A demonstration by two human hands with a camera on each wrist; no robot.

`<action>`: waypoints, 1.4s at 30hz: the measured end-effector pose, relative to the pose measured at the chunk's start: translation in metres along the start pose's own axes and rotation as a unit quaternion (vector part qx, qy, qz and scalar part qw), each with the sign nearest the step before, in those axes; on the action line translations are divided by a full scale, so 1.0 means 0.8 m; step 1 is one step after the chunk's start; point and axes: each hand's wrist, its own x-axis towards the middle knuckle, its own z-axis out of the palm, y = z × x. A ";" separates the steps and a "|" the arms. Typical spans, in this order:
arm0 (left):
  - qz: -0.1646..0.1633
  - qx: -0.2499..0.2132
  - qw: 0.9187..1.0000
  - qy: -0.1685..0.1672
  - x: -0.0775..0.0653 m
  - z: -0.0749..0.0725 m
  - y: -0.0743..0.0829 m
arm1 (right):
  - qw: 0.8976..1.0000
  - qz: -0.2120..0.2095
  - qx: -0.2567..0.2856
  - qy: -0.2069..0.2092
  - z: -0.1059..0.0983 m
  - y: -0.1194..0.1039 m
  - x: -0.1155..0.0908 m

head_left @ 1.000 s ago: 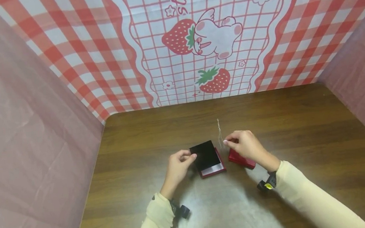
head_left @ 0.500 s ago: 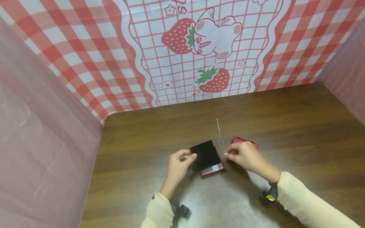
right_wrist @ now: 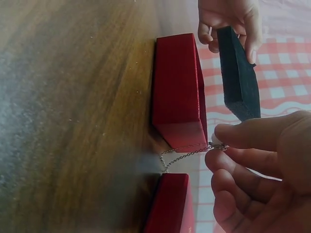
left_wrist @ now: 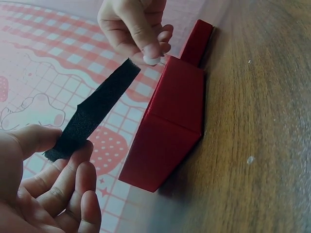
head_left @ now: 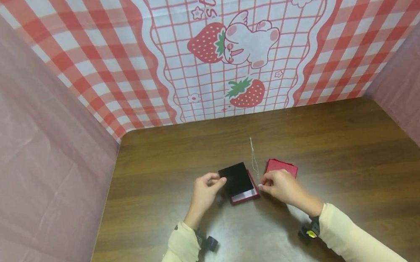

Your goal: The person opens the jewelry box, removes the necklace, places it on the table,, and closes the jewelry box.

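My left hand [head_left: 206,190] pinches a black foam pad [head_left: 236,178] by its left edge, thumb on one face and fingertips on the other. The pad hangs tilted above the open red jewellery box [left_wrist: 172,107], whose pale inside shows past its near edge. A fine silver necklace [right_wrist: 187,154] is pinched between thumb and forefinger of my right hand [head_left: 285,187], beside the box's right side. Doubled, the chain trails from those fingertips to the wooden table, its far end stretched toward the back.
The red box lid [head_left: 283,166] lies on the table right of the box, partly behind my right hand. A strawberry-print cloth [head_left: 246,93] hangs along the table's [head_left: 328,136] back edge, and pink cloths [head_left: 44,142] stand at both sides.
My right hand has come down toward the near side with the necklace end, now level with the box's near right corner. More of the lid's top shows. The left hand keeps its place.
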 end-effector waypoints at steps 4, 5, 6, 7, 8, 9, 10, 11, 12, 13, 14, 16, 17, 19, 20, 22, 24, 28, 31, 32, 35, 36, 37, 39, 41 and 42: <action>0.001 0.002 1.000 0.000 0.000 0.000 0.000 | 1.000 0.003 -0.008 -0.009 0.004 0.002 -0.004; 0.000 0.001 1.000 0.000 0.000 0.000 0.000 | 1.000 0.004 -0.012 -0.013 0.005 0.003 -0.005; -0.002 0.001 1.000 0.000 0.000 0.000 0.001 | 1.000 0.005 -0.016 -0.018 0.006 0.003 -0.007; -0.003 0.000 1.000 0.000 0.000 0.000 0.001 | 1.000 0.005 -0.019 -0.023 0.007 0.004 -0.008; -0.005 -0.001 1.000 0.000 0.000 0.000 0.001 | 0.999 0.005 -0.022 -0.027 0.008 0.004 -0.009; -0.003 0.000 1.000 -0.001 -0.001 0.000 0.001 | 0.999 0.002 -0.024 -0.031 0.009 0.004 -0.010; -0.004 -0.001 1.000 0.000 -0.001 0.000 0.001 | 0.999 0.001 -0.026 -0.034 0.010 0.005 -0.011; -0.004 -0.002 1.000 0.000 -0.001 0.000 0.001 | 0.999 0.001 -0.029 -0.038 0.010 0.005 -0.011; -0.004 -0.001 1.000 0.001 -0.001 0.000 0.001 | 0.999 0.000 -0.030 -0.042 0.011 0.005 -0.012; -0.003 0.000 1.000 0.001 -0.001 0.000 0.001 | 0.999 -0.001 -0.029 -0.045 0.011 0.006 -0.013; -0.002 0.001 1.000 0.001 -0.001 0.000 0.001 | 0.998 0.000 -0.028 -0.049 0.012 0.006 -0.013; -0.003 0.002 1.000 0.002 0.000 0.001 0.001 | 0.998 -0.001 -0.027 -0.058 0.013 0.007 -0.014; -0.002 0.003 1.000 0.002 0.000 0.001 0.001 | 0.998 -0.004 -0.028 -0.061 0.014 0.008 -0.015; -0.002 0.003 1.000 0.002 0.000 0.001 0.000 | 0.998 -0.009 -0.029 -0.063 0.015 0.009 -0.016; -0.002 0.003 1.000 0.002 0.000 0.001 0.000 | 0.997 -0.011 -0.028 -0.064 0.016 0.010 -0.016; -0.005 0.001 1.000 0.002 0.000 0.001 0.001 | 0.997 -0.018 -0.028 -0.066 0.016 0.011 -0.017; -0.008 0.001 1.000 0.003 -0.001 0.001 0.001 | 0.997 -0.021 -0.028 -0.067 0.017 0.011 -0.018; -0.005 0.003 1.000 0.002 -0.001 0.001 0.001 | 0.996 -0.026 -0.026 -0.077 0.017 0.011 -0.019; -0.003 0.003 1.000 0.002 0.000 0.002 0.000 | 0.996 -0.027 -0.032 -0.084 0.018 0.010 -0.021; -0.004 0.002 1.000 0.003 0.000 0.002 0.000 | 0.995 -0.027 -0.035 -0.085 0.018 0.010 -0.021; -0.003 -0.001 1.000 0.002 0.001 0.003 -0.001 | 0.995 -0.036 -0.044 -0.086 0.018 0.011 -0.023; -0.002 -0.002 1.000 0.001 0.001 0.003 -0.001 | 0.994 -0.039 -0.046 -0.086 0.018 0.011 -0.023; -0.001 -0.003 1.000 0.001 0.001 0.003 -0.001 | 0.994 -0.042 -0.046 -0.086 0.019 0.011 -0.024; 0.000 -0.005 1.000 0.001 0.002 0.003 -0.002 | 0.994 -0.046 -0.050 -0.083 0.019 0.012 -0.025; 0.001 -0.003 1.000 0.001 0.002 0.004 -0.002 | 0.994 -0.049 -0.052 -0.080 0.020 0.013 -0.026; 0.001 -0.004 1.000 0.000 0.002 0.004 -0.002 | 0.994 -0.049 -0.052 -0.079 0.021 0.013 -0.026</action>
